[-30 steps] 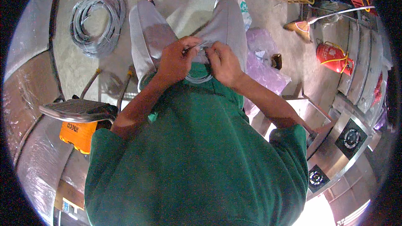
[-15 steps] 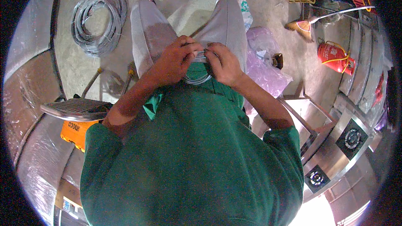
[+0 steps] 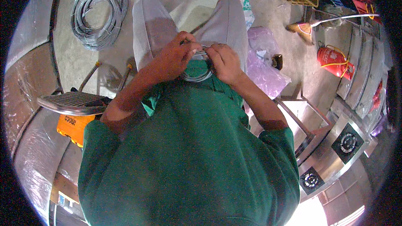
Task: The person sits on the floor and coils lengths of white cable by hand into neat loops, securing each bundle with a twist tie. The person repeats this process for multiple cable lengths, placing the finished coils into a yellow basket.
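Arched slightly higher than half a second ago, the fingers of the left hand [image 3: 176, 56] have shifted; the right hand [image 3: 226, 62] looks nearly unmoved. From left to right, I see a large wire coil [image 3: 117, 14], a stool [image 3: 71, 101], then the left hand, whose fingertips I cannot tell are pinching. The grey wire loop [image 3: 197, 79] lies between both hands, about equally near, its upper strands running crosswise. Right thumb and forefinger appear pressed together on it. The green shirt [image 3: 188, 142] crowds its lower bend; rightward lies a purple plastic bag [image 3: 266, 73].
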### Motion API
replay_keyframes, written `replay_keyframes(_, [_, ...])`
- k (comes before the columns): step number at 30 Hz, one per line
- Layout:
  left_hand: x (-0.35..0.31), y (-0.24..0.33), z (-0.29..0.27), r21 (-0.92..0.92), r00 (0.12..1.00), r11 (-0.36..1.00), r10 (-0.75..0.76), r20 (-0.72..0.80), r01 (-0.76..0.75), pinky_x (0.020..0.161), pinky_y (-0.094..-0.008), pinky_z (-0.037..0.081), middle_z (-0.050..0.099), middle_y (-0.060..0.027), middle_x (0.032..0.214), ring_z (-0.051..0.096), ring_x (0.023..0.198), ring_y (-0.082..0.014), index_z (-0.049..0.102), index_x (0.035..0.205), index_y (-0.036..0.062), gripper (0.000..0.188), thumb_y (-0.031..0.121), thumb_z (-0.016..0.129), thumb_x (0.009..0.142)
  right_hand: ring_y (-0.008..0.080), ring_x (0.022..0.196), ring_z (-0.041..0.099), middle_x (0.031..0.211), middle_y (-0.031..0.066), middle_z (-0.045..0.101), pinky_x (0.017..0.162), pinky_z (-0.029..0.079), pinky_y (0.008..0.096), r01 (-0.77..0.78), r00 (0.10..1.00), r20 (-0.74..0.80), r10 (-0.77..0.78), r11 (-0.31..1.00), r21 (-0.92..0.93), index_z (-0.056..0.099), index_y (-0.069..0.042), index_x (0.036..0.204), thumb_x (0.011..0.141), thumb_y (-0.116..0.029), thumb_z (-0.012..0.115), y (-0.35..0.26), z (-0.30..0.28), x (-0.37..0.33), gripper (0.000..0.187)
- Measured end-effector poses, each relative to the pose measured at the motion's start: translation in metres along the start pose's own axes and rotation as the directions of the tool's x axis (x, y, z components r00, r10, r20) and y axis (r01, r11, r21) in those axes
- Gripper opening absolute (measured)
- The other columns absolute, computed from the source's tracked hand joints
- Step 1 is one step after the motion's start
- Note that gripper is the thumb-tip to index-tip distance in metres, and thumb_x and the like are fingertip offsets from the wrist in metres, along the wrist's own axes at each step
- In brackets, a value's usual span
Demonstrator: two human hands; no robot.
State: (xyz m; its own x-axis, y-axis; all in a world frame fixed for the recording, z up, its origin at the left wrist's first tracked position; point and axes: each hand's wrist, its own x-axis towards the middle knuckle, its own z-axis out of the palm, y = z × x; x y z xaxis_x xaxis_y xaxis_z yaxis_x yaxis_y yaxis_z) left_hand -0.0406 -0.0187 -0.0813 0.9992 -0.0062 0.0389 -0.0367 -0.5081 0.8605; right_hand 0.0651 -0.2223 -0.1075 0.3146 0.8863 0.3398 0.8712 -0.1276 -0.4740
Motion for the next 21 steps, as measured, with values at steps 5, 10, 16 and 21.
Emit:
replay_keyframes(5, [-0.005,-0.006,-0.006,-0.037,0.990,0.996,-0.076,0.116,0.081,0.093,-0.0414,0.047,0.053,-0.0166,0.110,0.055,0.107,-0.0347,0.064,0.109,0.0025,0.019,0.009,0.053,0.095,0.0345,0.102,0.061,0.114,0.0161,0.061,0.081,0.054,0.0437,0.010,0.996,0.092,-0.019,0.995,0.102,0.060,-0.007,0.119,0.088,-0.018,0.057,0.004,-0.002,0.002,0.033])
replay_keyframes(10, [-0.009,-0.001,0.000,-0.167,0.996,0.982,-0.087,0.024,0.090,0.094,-0.0406,0.047,0.054,-0.0161,0.111,0.056,0.108,-0.0329,0.068,0.104,0.0031,0.017,0.011,0.056,0.094,0.0360,0.101,0.062,0.117,0.0167,0.060,0.083,0.054,0.0409,-0.143,0.982,0.168,0.091,0.932,0.333,0.060,-0.007,0.119,0.089,-0.013,0.058,0.003,-0.007,0.002,0.031])
replay_keyframes(16, [-0.012,0.001,0.016,-0.164,0.977,0.980,-0.142,-0.157,0.116,0.085,-0.0415,0.051,0.062,-0.0137,0.100,0.063,0.094,-0.0324,0.069,0.103,0.0065,0.016,0.011,0.060,0.091,0.0340,0.094,0.065,0.110,0.0186,0.062,0.081,0.054,0.0373,-0.175,0.984,0.066,0.163,0.898,0.403,0.063,-0.002,0.112,0.086,0.004,0.060,0.003,-0.005,0.006,0.027])
replay_keyframes(21, [-0.008,-0.004,0.016,-0.046,0.992,0.995,-0.096,-0.080,0.093,0.081,-0.0398,0.052,0.064,-0.0134,0.099,0.064,0.091,-0.0333,0.069,0.104,0.0071,0.017,0.013,0.062,0.090,0.0335,0.094,0.065,0.103,0.0179,0.064,0.081,0.053,0.0375,-0.294,0.955,0.098,0.279,0.863,0.410,0.062,-0.001,0.112,0.088,0.001,0.060,0.000,-0.018,0.017,0.023])
